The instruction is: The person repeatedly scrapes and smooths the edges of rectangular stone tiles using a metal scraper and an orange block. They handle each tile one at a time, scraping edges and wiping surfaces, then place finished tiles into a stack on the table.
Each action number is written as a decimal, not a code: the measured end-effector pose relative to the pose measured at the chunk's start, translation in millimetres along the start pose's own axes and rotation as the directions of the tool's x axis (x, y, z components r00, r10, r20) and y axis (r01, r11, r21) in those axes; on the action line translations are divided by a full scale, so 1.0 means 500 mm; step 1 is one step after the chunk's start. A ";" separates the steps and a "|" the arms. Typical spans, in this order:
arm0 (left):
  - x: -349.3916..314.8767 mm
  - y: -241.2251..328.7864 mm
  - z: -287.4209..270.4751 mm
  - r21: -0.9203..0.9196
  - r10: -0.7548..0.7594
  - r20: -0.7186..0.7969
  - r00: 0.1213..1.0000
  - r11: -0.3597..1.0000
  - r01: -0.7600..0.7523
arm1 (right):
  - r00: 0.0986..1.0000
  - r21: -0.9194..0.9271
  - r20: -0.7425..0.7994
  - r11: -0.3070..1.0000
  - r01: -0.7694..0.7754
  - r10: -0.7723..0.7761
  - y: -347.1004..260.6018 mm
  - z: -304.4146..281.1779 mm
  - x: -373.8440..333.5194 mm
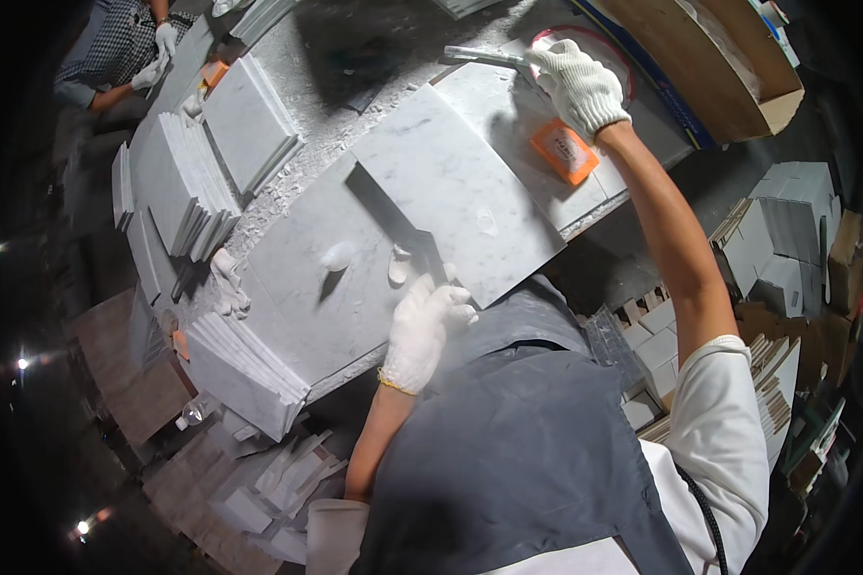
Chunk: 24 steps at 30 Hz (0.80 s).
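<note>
My left hand (420, 324), in a white knit glove, grips the near-left edge of a grey-veined white marble tile (460, 182). That edge is lifted and casts a dark shadow on another pale marble slab (307, 259) below it. My right hand (580, 88), gloved too, is closed around a slim silvery rod-like tool (481, 56) at the far right of the bench; its working end I cannot make out. Below this hand lies an orange block or packet (564, 151) with a white label. A red ring-shaped line (621, 56) curves behind the glove.
Stacks of marble tiles stand on the left, one (187, 187) beside another (244, 369). A crumpled glove (228, 283) lies near them. At the upper left a co-worker's gloved hands (158, 62) show. An open cardboard box (714, 67) sits far right; more tiles (791, 230) are stacked below it.
</note>
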State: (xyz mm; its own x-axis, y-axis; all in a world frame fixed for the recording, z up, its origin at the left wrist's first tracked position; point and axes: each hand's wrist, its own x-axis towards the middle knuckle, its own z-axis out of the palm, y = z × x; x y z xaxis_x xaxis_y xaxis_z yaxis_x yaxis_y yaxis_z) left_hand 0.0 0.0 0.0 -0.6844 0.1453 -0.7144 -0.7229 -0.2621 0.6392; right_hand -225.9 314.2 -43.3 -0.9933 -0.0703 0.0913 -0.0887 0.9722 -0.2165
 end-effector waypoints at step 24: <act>0.007 0.025 0.004 0.411 -0.233 -0.096 0.968 0.876 0.252 | 0.864 0.750 0.453 0.430 -0.502 0.219 -0.285 0.000 -0.466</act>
State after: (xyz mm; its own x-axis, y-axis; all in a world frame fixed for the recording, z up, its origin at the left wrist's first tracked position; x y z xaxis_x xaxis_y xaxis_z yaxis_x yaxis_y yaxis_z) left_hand -11.5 -1.0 6.1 -0.4845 0.1103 -0.8678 -0.8448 0.1988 0.4969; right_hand 18.4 192.2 -33.6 -0.9112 0.0510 -0.4088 0.4055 0.2863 -0.8681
